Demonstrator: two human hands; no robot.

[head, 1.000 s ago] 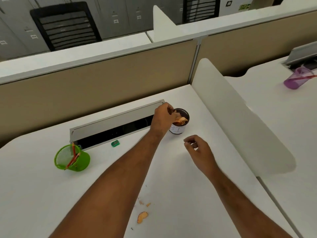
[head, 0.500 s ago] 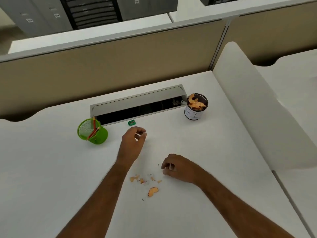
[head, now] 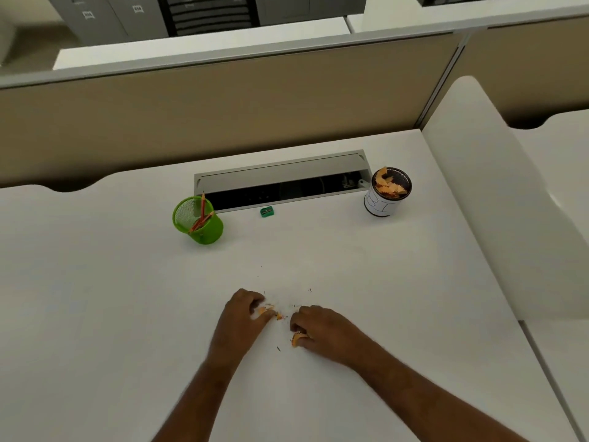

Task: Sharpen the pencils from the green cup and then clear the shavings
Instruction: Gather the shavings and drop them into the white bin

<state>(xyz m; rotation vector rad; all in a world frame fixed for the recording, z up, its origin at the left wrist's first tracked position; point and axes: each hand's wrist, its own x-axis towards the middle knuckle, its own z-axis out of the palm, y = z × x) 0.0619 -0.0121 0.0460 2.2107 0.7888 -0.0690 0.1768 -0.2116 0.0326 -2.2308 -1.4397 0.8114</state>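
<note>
A green mesh cup point(head: 198, 223) holding several orange pencils point(head: 201, 215) stands left of centre on the white desk point(head: 95, 314). A small green sharpener point(head: 266, 212) lies beside the cable slot. A white can point(head: 386, 193) at the right holds orange shavings. My left hand point(head: 245, 311) has curled fingers pinching at orange shavings point(head: 269, 312) on the desk. My right hand point(head: 318, 327) lies close beside it, fingers curled round another orange shaving point(head: 296, 339). Tiny dark flecks dot the desk around both hands.
A grey cable slot point(head: 280, 178) with its lid raised runs along the back of the desk. A beige partition point(head: 223, 106) stands behind it and a white rounded divider point(head: 497, 186) on the right. Grey cabinets show beyond.
My left hand came back from the white can to the shavings near me. My right hand slid toward me onto the large shaving. The view tilted down.
</note>
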